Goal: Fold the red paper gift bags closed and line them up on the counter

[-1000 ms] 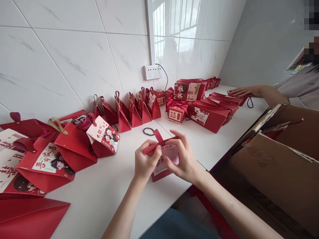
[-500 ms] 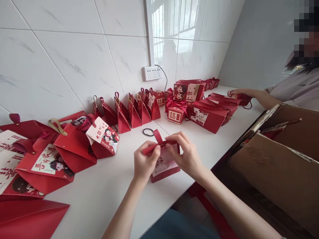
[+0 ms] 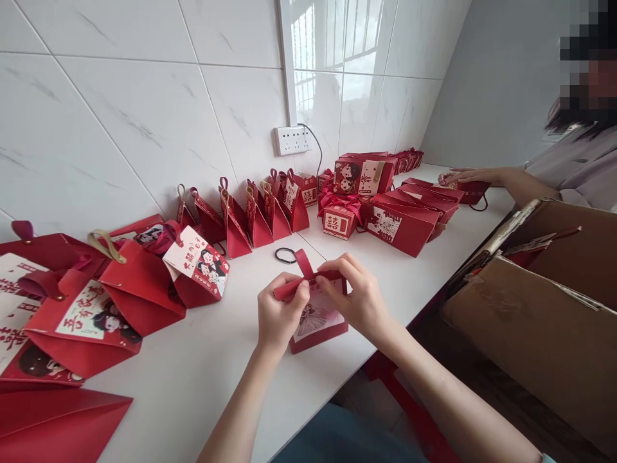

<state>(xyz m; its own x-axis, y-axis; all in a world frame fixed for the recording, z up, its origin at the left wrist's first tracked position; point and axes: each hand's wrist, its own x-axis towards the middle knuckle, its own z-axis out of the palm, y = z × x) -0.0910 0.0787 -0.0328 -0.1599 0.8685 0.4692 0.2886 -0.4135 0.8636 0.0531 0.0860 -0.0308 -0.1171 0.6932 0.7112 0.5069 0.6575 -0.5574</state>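
Observation:
A small red gift box point(image 3: 318, 325) with a pale picture card on its front stands on the white counter point(image 3: 212, 373) in front of me. My left hand point(image 3: 279, 315) pinches the left end of the box's red top flap and ribbon. My right hand point(image 3: 359, 299) pinches the right side of the same top edge, fingers closed. A red ribbon loop point(image 3: 304, 262) sticks up between the two hands. A black hair tie point(image 3: 286, 254) lies just behind the box.
Folded red gift bags point(image 3: 120, 289) crowd the left of the counter, a row of small red pouches point(image 3: 250, 218) lines the tiled wall, and red boxes point(image 3: 400, 222) are stacked further back. Another person's hands point(image 3: 463, 175) rest on a box at the far end. An open cardboard carton point(image 3: 544, 308) stands at the right.
The box has been lowered slightly toward the counter and turned so its picture card faces me more. Both hands keep their pinch on its top. The other person's hands shifted a little.

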